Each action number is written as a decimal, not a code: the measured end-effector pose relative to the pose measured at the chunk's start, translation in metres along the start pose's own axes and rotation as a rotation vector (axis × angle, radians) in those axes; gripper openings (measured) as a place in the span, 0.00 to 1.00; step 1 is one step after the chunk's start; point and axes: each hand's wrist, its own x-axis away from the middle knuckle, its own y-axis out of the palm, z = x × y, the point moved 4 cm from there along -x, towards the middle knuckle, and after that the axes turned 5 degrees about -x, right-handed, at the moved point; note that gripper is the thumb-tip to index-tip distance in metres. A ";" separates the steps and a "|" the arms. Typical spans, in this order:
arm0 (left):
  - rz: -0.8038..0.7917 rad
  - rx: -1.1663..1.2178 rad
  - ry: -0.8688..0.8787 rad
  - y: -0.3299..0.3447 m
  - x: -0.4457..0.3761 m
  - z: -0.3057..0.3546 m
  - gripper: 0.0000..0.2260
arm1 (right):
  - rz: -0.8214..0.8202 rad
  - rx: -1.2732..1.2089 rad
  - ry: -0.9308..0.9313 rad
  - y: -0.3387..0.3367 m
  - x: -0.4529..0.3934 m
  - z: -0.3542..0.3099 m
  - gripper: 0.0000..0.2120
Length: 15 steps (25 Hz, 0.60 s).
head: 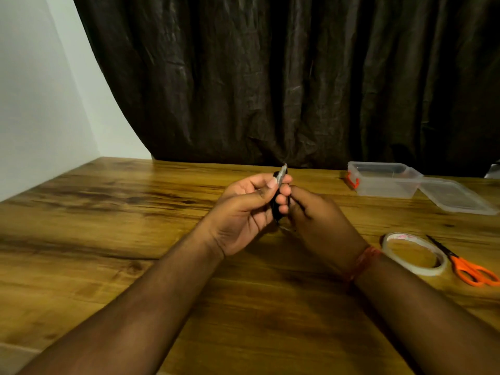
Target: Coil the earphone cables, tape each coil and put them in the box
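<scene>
Black earphone cable, wound into a narrow coil (pixel 276 209), sits in the middle of the frame, held above the wooden worktop (pixel 108 212) between both hands. Its long axis runs nearly upright, tipped slightly toward the upper right. A strip of clear tape (pixel 283 171) sticks up from its top end. The left hand (pixel 243 212) has thumb and fingers curled around the coil; the right hand (pixel 322 223) grips it from the other side, a reddish thread band at the wrist. In the upper right stands a clear plastic box (pixel 378 182) with an orange latch, its lid (pixel 457 196) lying beside it. At right lie a tape roll (pixel 414 266), its pink printing unreadable, and orange-handled scissors (pixel 470 269).
</scene>
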 end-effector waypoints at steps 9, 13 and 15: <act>0.337 -0.110 0.197 -0.018 -0.009 0.004 0.08 | -0.195 0.406 -0.117 0.016 0.007 -0.019 0.06; 0.407 -0.406 0.167 -0.024 -0.010 0.000 0.08 | -0.097 0.352 -0.161 0.006 0.006 -0.031 0.01; 0.368 -0.594 0.089 -0.025 -0.009 -0.005 0.09 | -0.051 0.315 -0.161 -0.004 0.003 -0.033 0.02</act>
